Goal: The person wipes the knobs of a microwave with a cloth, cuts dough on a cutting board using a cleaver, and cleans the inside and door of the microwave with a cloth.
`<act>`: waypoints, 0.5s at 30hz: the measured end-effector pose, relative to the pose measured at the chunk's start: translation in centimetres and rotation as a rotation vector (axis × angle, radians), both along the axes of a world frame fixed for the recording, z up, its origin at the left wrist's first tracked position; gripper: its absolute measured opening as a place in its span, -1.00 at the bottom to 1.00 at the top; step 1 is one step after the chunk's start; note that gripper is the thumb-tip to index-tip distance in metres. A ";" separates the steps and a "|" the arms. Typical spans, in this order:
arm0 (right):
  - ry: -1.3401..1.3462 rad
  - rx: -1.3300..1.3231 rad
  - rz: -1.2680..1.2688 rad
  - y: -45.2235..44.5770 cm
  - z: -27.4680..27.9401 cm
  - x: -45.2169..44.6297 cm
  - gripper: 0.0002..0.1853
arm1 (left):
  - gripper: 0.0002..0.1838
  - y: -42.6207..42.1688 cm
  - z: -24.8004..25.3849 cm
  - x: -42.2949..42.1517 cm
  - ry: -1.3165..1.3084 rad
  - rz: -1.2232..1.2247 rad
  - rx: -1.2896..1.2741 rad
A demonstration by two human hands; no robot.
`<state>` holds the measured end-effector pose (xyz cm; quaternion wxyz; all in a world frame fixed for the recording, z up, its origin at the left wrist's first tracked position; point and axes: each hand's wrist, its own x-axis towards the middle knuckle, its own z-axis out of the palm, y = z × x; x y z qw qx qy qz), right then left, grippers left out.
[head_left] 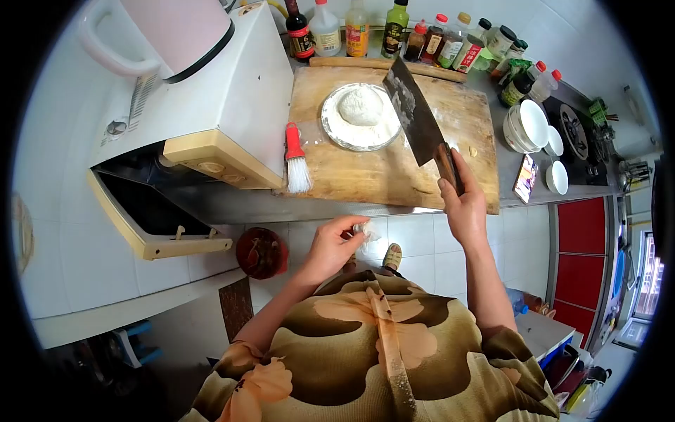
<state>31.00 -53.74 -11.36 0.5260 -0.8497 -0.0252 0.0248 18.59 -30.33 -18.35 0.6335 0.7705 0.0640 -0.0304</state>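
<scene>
My right hand [463,204] grips the wooden handle of a cleaver [415,112]. Its broad blade points away from me over the cutting board [337,176], with whitish residue near the far end. Left of the blade, a ball of dough [361,105] rests in loose flour on a plate [365,145]. My left hand [332,246] is closed in front of the counter edge, pinching a small crumpled white piece [368,235], perhaps tissue or cloth; I cannot tell which. On the board's left side lies a red-handled brush [295,158] with white bristles.
A rolling pin [387,68] lies along the board's back edge, before several bottles [395,29]. White bowls [526,126] and a phone [525,178] are to the right. At left stand an oven [232,84] with its door down and a pink kettle [176,32]. Below is a red bin [261,253].
</scene>
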 end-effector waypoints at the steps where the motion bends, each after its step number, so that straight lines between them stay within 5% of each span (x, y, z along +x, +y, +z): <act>1: 0.000 -0.002 -0.007 -0.1 -0.2 0.2 -0.39 | -0.69 -0.1 -0.1 0.0 -0.021 0.002 -0.009; 15: 0.209 0.009 0.021 0.1 -1.7 2.1 -0.40 | -0.68 -0.3 -0.2 0.4 -0.016 -0.023 0.026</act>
